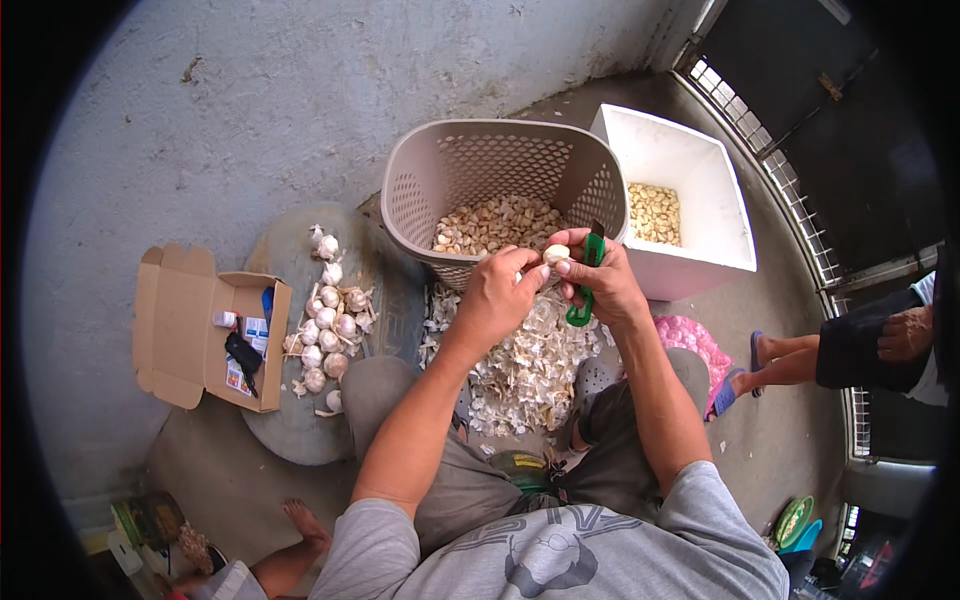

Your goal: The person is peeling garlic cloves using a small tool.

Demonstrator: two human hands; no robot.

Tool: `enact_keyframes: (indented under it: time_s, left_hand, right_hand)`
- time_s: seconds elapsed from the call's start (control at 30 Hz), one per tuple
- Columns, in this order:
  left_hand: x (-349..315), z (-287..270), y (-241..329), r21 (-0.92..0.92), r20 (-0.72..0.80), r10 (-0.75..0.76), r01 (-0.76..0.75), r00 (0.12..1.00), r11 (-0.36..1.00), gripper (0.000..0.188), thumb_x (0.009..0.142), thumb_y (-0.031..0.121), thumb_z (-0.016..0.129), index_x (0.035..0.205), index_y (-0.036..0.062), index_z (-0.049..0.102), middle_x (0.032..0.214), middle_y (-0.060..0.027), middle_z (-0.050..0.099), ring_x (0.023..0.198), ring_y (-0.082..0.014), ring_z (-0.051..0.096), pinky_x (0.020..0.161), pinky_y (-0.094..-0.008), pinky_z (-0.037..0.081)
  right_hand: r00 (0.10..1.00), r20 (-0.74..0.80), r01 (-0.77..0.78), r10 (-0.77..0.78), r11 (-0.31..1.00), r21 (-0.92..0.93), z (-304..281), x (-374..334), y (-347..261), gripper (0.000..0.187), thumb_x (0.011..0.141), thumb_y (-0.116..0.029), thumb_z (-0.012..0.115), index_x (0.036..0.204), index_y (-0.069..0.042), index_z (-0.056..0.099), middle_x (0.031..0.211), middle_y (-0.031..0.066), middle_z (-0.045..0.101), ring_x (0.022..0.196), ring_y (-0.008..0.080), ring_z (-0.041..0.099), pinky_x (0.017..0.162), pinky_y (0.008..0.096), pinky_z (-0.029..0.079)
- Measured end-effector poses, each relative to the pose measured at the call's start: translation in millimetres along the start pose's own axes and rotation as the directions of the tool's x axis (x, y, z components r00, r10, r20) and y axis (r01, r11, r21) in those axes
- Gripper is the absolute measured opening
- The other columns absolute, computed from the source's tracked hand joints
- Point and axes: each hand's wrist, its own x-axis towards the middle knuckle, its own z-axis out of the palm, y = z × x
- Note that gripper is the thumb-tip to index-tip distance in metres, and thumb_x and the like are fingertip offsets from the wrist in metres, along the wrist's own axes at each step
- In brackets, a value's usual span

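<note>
Both hands meet above the near rim of a grey-brown plastic basket (402, 190) that holds many garlic cloves (500, 222). My left hand (497, 300) is closed, its fingertips pinching at a pale garlic clove (556, 256). Against the clove's other side rests the thumb of my right hand (612, 283). That hand also grips a green utility knife (580, 312), its dark blade pointing up and away. A small pale bit shows at my left fingertips; I cannot tell what it is. Below the hands lies a heap of garlic skins (530, 370).
On the left, whole garlic bulbs (325, 325) lie on a grey round surface (290, 430) beside an open cardboard box (175, 335). A white foam box (700, 205) with peeled cloves stands behind right. A pink net bag (690, 345) lies near my right knee. Other people's legs (785, 357) show right and lower left.
</note>
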Motion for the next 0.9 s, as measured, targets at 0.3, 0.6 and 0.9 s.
enact_keyframes:
  time_s: [0.3, 0.6, 0.9]
  left_hand:
    - [-1.5, 1.4, 3.7, -0.07, -0.051, -0.075, 0.071, 0.996, 0.995, 0.017, 0.094, 0.009, 0.068, 0.105, -0.0029, 0.07, 0.092, -0.0155, 0.071, 0.078, -0.0258, 0.069, 0.072, -0.0375, 0.053]
    - [0.7, 1.5, -0.7, 0.074, -0.011, 0.165, -0.164, 0.986, 0.984, 0.009, 0.091, 0.006, 0.064, 0.088, -0.0019, 0.06, 0.083, -0.0177, 0.063, 0.077, -0.0407, 0.064, 0.069, -0.0487, 0.051]
    - [0.3, 2.5, 7.9, -0.146, -0.084, 0.028, -0.04, 0.996, 0.988, 0.009, 0.089, 0.004, 0.063, 0.088, -0.0042, 0.065, 0.076, -0.0141, 0.063, 0.068, -0.0228, 0.062, 0.064, -0.0373, 0.049]
  right_hand:
    - [0.987, -0.1, 0.093, -0.128, 0.95, -0.297, 9.4, -1.2, 8.1, 0.02, 0.091, -0.013, 0.08, 0.103, -0.003, 0.067, 0.066, 0.0009, 0.064, 0.05, 0.0064, 0.058, 0.039, 0.0211, 0.037]
    - [0.981, -0.098, 0.115, -0.166, 0.911, -0.396, 9.0, -1.1, 7.0, 0.017, 0.091, -0.011, 0.08, 0.097, -0.003, 0.066, 0.062, 0.0009, 0.062, 0.049, 0.0052, 0.055, 0.04, 0.0213, 0.036]
    - [0.988, -0.064, 0.131, -0.14, 0.983, -0.132, 11.8, -3.9, 10.9, 0.016, 0.092, -0.009, 0.078, 0.094, -0.002, 0.064, 0.066, 0.003, 0.064, 0.052, 0.0092, 0.06, 0.042, 0.0231, 0.043]
